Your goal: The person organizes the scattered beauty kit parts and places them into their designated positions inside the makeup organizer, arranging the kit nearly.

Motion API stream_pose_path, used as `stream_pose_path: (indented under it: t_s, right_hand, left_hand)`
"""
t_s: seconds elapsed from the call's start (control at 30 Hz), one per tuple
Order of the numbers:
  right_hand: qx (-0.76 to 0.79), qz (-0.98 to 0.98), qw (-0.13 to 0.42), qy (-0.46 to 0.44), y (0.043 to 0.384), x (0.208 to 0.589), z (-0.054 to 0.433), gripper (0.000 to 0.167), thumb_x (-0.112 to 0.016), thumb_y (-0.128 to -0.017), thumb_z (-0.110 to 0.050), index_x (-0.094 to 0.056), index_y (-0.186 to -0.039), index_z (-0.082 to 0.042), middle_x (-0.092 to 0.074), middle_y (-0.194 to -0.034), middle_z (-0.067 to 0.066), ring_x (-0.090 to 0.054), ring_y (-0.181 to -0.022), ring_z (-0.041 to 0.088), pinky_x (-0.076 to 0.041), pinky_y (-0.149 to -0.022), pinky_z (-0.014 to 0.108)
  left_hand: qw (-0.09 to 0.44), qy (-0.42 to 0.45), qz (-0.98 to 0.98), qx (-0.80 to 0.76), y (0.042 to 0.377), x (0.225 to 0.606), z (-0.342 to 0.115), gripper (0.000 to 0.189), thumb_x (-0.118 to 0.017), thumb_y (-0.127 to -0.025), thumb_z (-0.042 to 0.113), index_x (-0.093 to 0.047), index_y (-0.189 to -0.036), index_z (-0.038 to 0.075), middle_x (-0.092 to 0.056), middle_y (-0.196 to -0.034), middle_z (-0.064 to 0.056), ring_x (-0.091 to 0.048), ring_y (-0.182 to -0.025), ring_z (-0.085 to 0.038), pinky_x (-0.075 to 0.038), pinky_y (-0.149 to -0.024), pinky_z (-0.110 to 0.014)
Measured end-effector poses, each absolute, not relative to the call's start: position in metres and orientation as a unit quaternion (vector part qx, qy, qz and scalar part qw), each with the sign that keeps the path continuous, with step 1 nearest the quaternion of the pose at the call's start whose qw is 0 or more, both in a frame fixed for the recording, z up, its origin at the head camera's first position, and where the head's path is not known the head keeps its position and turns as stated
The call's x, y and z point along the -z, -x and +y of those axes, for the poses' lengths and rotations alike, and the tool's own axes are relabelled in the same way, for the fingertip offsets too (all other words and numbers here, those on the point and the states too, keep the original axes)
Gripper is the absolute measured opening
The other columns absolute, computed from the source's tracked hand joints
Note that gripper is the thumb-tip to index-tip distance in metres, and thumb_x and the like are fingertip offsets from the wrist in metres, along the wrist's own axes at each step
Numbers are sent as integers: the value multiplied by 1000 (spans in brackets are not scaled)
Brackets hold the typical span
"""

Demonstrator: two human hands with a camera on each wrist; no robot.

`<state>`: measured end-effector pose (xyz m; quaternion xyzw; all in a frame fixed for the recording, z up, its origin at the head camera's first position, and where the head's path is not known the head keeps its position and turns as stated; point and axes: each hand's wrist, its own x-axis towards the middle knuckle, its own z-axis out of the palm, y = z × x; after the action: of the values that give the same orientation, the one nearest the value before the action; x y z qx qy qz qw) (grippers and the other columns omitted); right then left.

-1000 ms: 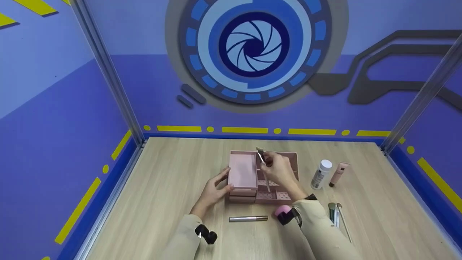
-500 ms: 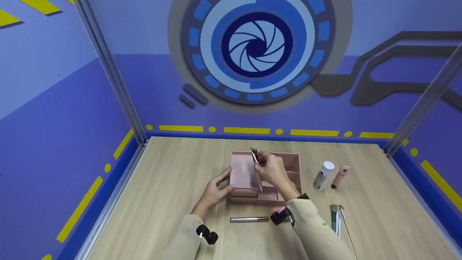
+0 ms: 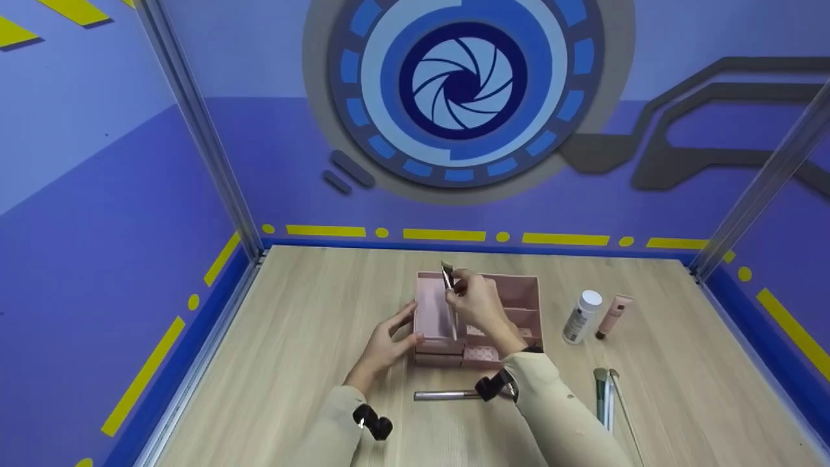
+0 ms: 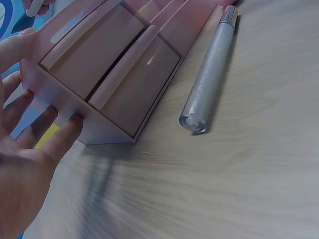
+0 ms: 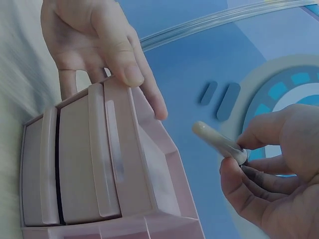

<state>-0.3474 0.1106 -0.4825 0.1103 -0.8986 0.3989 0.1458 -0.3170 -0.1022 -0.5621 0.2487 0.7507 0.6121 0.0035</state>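
A pink makeup organizer [image 3: 438, 359] stands on the table, with two drawers [image 4: 139, 74] at its left front and a shallow tray [image 3: 429, 305] above them. My left hand [image 3: 382, 347] rests against its left side, fingers spread along the wall and thumb at the top front edge. My right hand [image 3: 478, 301] pinches a makeup brush [image 3: 447, 277] between thumb and fingers, bristles up, above the tray's right part. In the right wrist view, the brush's pale handle [image 5: 217, 139] points toward the organizer, apart from it. Partitioned compartments fill the organizer's right half, partly hidden by my right hand.
A silver cosmetic tube [image 3: 446, 395] lies before the organizer, one end hidden by the right wrist camera. To the right are a white bottle [image 3: 581, 318], a pink squeeze tube [image 3: 613, 316] and several brushes [image 3: 608, 395]. Walls enclose the table's back and sides.
My right hand has moved left with the brush, from over the compartments to over the tray. The left hand keeps its place. A pink round item is now hidden behind the right wrist.
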Motion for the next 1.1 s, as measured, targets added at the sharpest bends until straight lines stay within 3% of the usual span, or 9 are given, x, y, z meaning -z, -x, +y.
stream_pose_path:
  t_s: [0.3,0.83,1.1]
  right_hand:
    - [-394,-902,138,-105,351,483,105,34,-69,-80,-11,-68,-114,-5,-75,-84,5,-70,-77,18,-57,-69,33]
    - [-404,-897,148,-103,359,492,90,32,-70,-82,-9,-67,-112,0,-74,-82,8,-69,-71,19,-57,-67,32]
    - [-410,-898,128,-97,362,494,84,33,-69,-85,-9,-64,-116,3,-75,-89,12,-70,-72,21,-57,-63,27]
  left_hand:
    - [1,-246,751,-613,318,561,-102,64,-66,-91,9,-37,-145,-7,-34,-152,-25,-41,-135,-42,-25,-115,-55]
    - [4,-247,750,-613,319,563,-101,63,-66,-91,6,-37,-146,-6,-32,-155,-22,-43,-135,-39,-26,-116,-50]
    - [-4,-261,753,-603,318,562,-102,63,-65,-91,6,-36,-146,-7,-32,-154,-23,-43,-134,-42,-28,-114,-53]
